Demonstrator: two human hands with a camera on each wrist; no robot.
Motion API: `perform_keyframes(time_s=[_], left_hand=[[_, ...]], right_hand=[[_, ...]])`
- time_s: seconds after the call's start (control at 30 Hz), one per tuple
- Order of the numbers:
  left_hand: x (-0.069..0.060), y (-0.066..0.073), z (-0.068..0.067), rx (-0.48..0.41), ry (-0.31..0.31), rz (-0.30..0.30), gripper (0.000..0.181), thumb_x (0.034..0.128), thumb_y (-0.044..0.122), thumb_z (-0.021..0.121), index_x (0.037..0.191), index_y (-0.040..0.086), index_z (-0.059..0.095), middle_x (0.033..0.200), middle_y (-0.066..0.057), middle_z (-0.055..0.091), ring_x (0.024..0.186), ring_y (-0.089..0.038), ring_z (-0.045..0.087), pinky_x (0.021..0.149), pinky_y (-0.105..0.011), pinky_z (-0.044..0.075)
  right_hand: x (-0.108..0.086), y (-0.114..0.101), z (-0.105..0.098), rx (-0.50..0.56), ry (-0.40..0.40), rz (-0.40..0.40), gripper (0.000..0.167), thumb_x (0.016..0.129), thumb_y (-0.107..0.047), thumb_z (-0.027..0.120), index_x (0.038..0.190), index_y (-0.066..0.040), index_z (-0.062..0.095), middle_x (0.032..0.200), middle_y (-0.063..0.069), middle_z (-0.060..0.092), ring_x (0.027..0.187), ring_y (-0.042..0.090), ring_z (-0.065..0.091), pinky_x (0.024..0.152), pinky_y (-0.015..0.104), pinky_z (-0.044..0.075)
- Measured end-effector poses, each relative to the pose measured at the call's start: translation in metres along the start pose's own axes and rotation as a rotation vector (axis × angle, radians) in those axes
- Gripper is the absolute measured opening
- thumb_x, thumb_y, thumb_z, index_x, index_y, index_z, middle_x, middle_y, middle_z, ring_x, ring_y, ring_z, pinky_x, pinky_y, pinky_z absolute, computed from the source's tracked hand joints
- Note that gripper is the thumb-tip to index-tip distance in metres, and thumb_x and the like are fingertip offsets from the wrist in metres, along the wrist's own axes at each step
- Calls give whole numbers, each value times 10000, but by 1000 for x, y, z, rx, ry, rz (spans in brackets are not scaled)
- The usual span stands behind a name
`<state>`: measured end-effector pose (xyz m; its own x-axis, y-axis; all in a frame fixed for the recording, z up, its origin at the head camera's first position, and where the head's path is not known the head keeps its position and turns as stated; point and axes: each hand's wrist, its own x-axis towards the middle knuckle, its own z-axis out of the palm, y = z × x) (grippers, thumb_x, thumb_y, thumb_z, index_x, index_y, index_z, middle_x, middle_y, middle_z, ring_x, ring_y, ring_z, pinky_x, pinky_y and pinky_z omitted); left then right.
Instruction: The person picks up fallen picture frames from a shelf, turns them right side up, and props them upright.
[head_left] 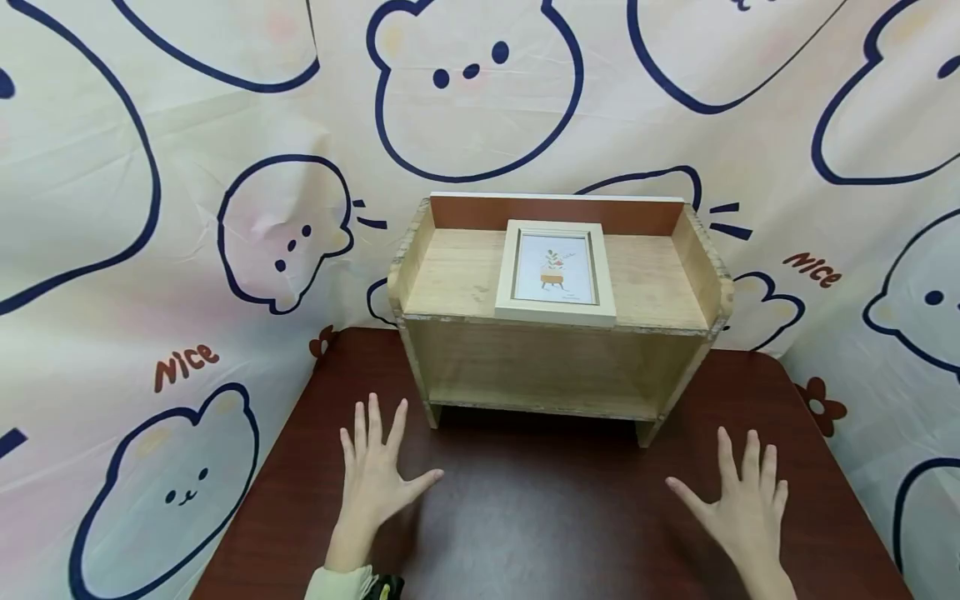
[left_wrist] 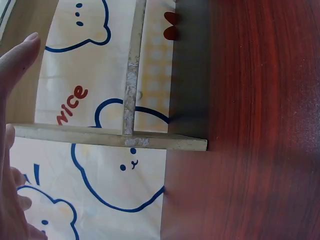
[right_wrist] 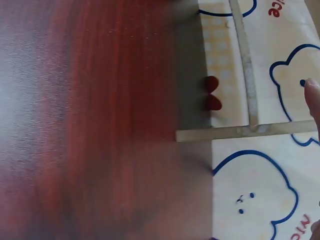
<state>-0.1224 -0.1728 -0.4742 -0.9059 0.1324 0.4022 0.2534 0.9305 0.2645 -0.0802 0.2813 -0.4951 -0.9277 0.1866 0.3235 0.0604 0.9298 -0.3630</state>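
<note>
A small wooden shelf with two levels stands at the back of the dark brown table. On its upper board lies a cream picture frame holding a print of a potted plant. My left hand hovers over the table in front of the shelf's left side, fingers spread and holding nothing. Off the shelf's right front, my right hand is likewise spread and holds nothing. The left wrist view shows the shelf's side panel beyond the left thumb; the right wrist view has the other side panel and only parts of the right hand.
The dark brown table reaches back to a cloth backdrop printed with blue-outlined bears. The cloth also hangs along the left and right sides. A dark band sits at the left wrist.
</note>
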Motion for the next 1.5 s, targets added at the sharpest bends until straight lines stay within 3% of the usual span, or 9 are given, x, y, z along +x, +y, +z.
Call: perform_keyframes(time_s=[0.23, 0.43, 0.57, 0.7, 0.87, 1.0, 1.13, 1.3, 1.5], left_hand=[[13, 10, -16, -78, 201, 120, 994, 713, 807, 360, 1438, 133, 266, 1492, -189, 114, 1349, -376, 104, 951, -669, 180], [41, 30, -36, -295, 387, 251, 811, 807, 631, 492, 1345, 28, 423, 1321, -183, 453, 1200, -346, 409, 939, -503, 342], [64, 46, -48, -435, 429, 311, 618, 838, 473, 569, 1218, -13, 539, 1150, -161, 576, 1053, -300, 525, 847, -439, 429], [87, 61, -58, -532, 421, 322, 400, 824, 273, 634, 1094, -20, 595, 984, -143, 621, 912, -267, 577, 761, -419, 471], [118, 75, -68, -660, 424, 306, 260, 769, 84, 676, 982, -53, 616, 747, -121, 594, 681, -232, 564, 604, -365, 479], [146, 82, -74, -741, 357, 247, 264, 775, 59, 668, 990, -83, 614, 656, -102, 559, 583, -188, 519, 532, -276, 439], [171, 87, -81, -749, 173, 111, 352, 818, 116, 636, 1113, -68, 580, 713, -95, 568, 630, -178, 523, 576, -243, 428], [202, 100, -84, -574, -82, -42, 574, 870, 307, 576, 1312, -32, 435, 790, -90, 597, 714, -190, 544, 661, -293, 446], [231, 111, -78, -432, -258, -76, 678, 888, 425, 510, 1352, -48, 368, 933, -136, 628, 851, -228, 577, 739, -348, 466]], right_hand=[[22, -20, -21, 153, 219, -141, 986, 692, -704, 570, 1439, -136, 267, 1422, 275, 239, 1305, 456, 160, 938, 669, 193], [52, -57, -55, 326, 316, -223, 770, 726, -424, 713, 1348, -65, 436, 1303, 227, 454, 1161, 446, 399, 903, 590, 314], [75, -81, -75, 380, 367, -291, 602, 731, -266, 728, 1248, -19, 540, 1112, 201, 595, 975, 353, 540, 828, 389, 412], [98, -100, -86, 438, 413, -389, 432, 757, -195, 718, 1122, 15, 621, 845, 149, 650, 708, 153, 564, 670, 147, 378], [125, -119, -97, 504, 297, -375, 310, 779, -112, 692, 1047, 38, 647, 724, 105, 630, 606, -74, 495, 568, 70, 390], [146, -132, -106, 479, 121, -275, 373, 837, -218, 646, 1116, 28, 619, 765, 116, 623, 639, 0, 519, 565, 112, 396], [168, -145, -107, 430, -81, -200, 494, 879, -341, 574, 1211, 24, 554, 847, 163, 631, 726, 194, 573, 572, 230, 422], [196, -159, -105, 375, -290, -122, 620, 896, -420, 505, 1301, 45, 448, 1024, 231, 573, 884, 301, 526, 641, 335, 436], [220, -171, -100, 266, -416, -105, 662, 900, -450, 471, 1328, 50, 404, 1179, 256, 508, 992, 321, 470, 826, 449, 401]])
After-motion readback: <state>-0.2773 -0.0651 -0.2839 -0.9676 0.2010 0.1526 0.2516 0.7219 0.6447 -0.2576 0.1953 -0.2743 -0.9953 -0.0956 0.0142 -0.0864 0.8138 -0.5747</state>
